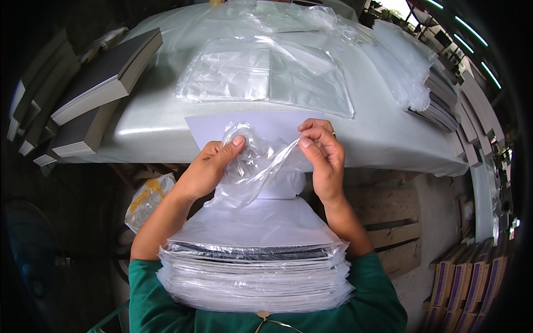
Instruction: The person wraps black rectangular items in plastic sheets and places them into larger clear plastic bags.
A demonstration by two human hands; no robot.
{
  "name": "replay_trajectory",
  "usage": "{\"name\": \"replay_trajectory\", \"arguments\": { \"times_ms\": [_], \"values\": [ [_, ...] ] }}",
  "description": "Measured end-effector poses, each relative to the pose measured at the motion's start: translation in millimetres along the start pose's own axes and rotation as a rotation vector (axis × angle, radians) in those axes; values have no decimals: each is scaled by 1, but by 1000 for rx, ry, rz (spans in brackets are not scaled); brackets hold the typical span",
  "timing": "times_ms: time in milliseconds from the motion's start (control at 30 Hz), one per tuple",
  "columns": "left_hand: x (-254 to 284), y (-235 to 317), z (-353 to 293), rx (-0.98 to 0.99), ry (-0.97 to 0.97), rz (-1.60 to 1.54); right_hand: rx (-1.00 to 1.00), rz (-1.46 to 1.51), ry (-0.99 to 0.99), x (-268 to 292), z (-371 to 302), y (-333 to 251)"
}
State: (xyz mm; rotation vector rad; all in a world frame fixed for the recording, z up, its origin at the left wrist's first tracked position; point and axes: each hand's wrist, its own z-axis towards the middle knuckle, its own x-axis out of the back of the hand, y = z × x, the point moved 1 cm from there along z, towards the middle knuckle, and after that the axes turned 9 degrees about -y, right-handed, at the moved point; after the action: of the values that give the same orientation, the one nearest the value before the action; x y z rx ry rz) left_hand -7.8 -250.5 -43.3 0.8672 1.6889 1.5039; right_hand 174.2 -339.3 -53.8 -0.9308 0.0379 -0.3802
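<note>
Between my hands is a crumpled clear plastic bag (pixel 242 180). My left hand (pixel 214 164) is closed round its bunched part, with the thumb on top. Fingertips of my right hand (pixel 323 155) pinch a twisted corner of the same bag, pulling it taut to the right. Just beyond the bag, a white sheet (pixel 208 126) lies at the near edge of the covered table; the bag hides part of it. Close to my body sits a thick stack of plastic-wrapped flat items (pixel 255 272), topped by a white sheet.
Flat clear plastic bags (pixel 227 72) lie on the table (pixel 161 116). Thick dark-covered books (pixel 111 72) are piled at the left. Plastic-wrapped stacks (pixel 400 66) stand at the right. A wooden pallet (pixel 388 213) is on the floor beside upright boxes (pixel 461 283).
</note>
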Motion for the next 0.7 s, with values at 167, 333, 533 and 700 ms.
{"name": "replay_trajectory", "arguments": {
  "times_ms": [167, 333, 533, 700],
  "values": [
    [5, -8, 4, -40, 12, 109, -21, 262, -94, -2, 4, -5],
    [58, 5, 12, -162, 449, 22, -376, 549, -728, 39, -26, 6],
    [39, 16, 13, -56, 245, 248, -199, -488, -502, 50, -29, 0],
    [-24, 26, 11, -168, -237, 423, -103, 0, -225, -9, -10, -1]
  ]
}}
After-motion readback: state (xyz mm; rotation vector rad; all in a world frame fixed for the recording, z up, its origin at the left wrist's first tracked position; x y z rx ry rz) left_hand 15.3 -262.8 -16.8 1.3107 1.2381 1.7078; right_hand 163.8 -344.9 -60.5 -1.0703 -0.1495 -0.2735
